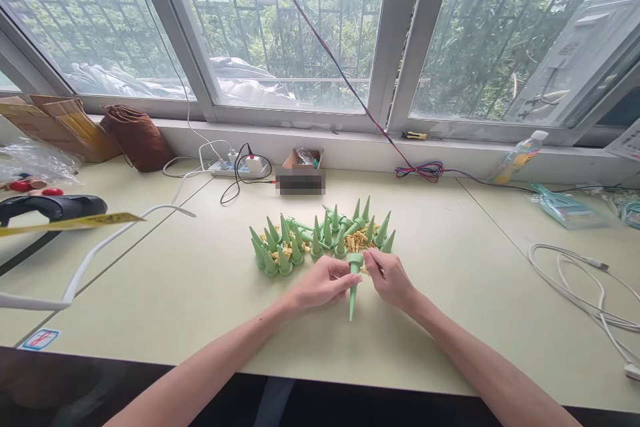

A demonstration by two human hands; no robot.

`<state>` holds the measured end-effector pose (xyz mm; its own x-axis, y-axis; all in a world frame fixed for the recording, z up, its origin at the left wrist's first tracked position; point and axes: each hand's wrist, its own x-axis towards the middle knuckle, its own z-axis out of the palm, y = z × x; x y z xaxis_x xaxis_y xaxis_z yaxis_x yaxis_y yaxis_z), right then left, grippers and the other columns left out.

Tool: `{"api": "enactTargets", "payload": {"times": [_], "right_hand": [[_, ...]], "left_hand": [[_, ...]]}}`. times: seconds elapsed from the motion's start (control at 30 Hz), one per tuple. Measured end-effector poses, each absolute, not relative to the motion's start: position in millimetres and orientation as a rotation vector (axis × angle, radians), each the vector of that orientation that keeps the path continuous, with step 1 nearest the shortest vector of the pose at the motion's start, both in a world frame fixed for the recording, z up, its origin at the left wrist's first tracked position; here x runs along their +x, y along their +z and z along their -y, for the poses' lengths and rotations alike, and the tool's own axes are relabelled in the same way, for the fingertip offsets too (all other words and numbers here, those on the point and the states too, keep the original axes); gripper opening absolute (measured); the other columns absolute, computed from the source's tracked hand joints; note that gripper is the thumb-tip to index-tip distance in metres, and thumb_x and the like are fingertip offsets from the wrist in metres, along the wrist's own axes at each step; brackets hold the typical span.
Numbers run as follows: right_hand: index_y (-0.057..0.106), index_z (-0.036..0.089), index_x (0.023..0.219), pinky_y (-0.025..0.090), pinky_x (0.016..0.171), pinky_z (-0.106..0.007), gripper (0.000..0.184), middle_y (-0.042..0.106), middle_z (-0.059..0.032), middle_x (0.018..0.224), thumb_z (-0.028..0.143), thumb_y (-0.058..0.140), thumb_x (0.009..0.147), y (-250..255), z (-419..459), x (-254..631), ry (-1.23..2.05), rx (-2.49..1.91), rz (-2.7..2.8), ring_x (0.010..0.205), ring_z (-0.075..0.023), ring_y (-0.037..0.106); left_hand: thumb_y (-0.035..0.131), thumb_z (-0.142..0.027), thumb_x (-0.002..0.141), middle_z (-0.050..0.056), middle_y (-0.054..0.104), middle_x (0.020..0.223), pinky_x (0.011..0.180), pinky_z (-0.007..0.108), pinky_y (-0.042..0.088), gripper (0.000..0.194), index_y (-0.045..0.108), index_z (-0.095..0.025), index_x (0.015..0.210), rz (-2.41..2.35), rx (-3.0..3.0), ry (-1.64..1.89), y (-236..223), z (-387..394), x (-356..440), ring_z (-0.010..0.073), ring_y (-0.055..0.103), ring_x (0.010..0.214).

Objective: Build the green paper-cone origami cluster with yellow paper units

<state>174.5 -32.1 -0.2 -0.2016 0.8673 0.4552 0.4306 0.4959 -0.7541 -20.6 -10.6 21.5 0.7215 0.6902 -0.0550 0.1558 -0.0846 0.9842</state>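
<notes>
At lower centre, the left hand (325, 285) grips the green spike (353, 301). The right hand (393, 280), fingers pinched, contents unclear, seems working at its wide end; this calls for steady support.

No wording can be read. The blue-bordered sticker (42, 339) on the table (200, 327) bears an unclear red sign; marks on the yellow strip (85, 222) and bottle (519, 159) are illegible.
</notes>
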Motion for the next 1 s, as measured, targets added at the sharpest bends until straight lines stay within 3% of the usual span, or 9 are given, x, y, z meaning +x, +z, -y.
{"api": "enactTargets", "payload": {"times": [0.2,0.5,0.8,1.0], "right_hand": [[0.028,0.023,0.068,0.025,0.049,-0.026,0.037,0.031,0.0054,0.058,0.035,0.034,0.103,2.1,32.2,172.9,0.638,-1.096,1.791,0.051,-0.0109,0.026],[0.031,0.022,0.068,0.026,0.049,-0.026,0.036,0.034,0.0045,0.059,0.035,0.033,0.102,4.2,32.6,171.9,0.684,-1.132,1.771,0.051,-0.0110,0.028],[0.034,0.022,0.068,0.028,0.047,-0.025,0.039,0.035,0.0035,0.061,0.042,0.033,0.101,2.3,33.2,171.2,0.810,-1.156,1.737,0.051,-0.0109,0.031],[0.036,0.021,0.068,0.027,0.045,-0.024,0.042,0.033,0.0038,0.063,0.048,0.036,0.100,2.0,32.6,171.2,0.984,-1.146,1.659,0.051,-0.0100,0.029]], "left_hand": [[0.063,-0.036,0.089,-0.003,0.050,0.059,0.054,0.020,0.032,0.034,0.057,-0.013,0.065,-0.737,1.864,0.638,25.2,13.4,-19.6,0.0085,0.043,0.057],[0.062,-0.035,0.089,-0.003,0.049,0.060,0.054,0.020,0.034,0.032,0.056,-0.014,0.066,-0.762,1.966,0.659,27.1,14.1,-18.1,0.0091,0.043,0.058],[0.064,-0.028,0.090,-0.001,0.059,0.069,0.058,0.019,0.042,0.018,0.066,-0.014,0.079,-0.693,2.102,0.752,21.3,13.1,-17.9,0.0091,0.051,0.061],[0.068,-0.019,0.087,0.000,0.063,0.072,0.059,0.020,0.045,0.015,0.064,-0.014,0.074,-0.636,2.183,0.871,20.0,14.6,-16.9,0.0092,0.055,0.059]]}}
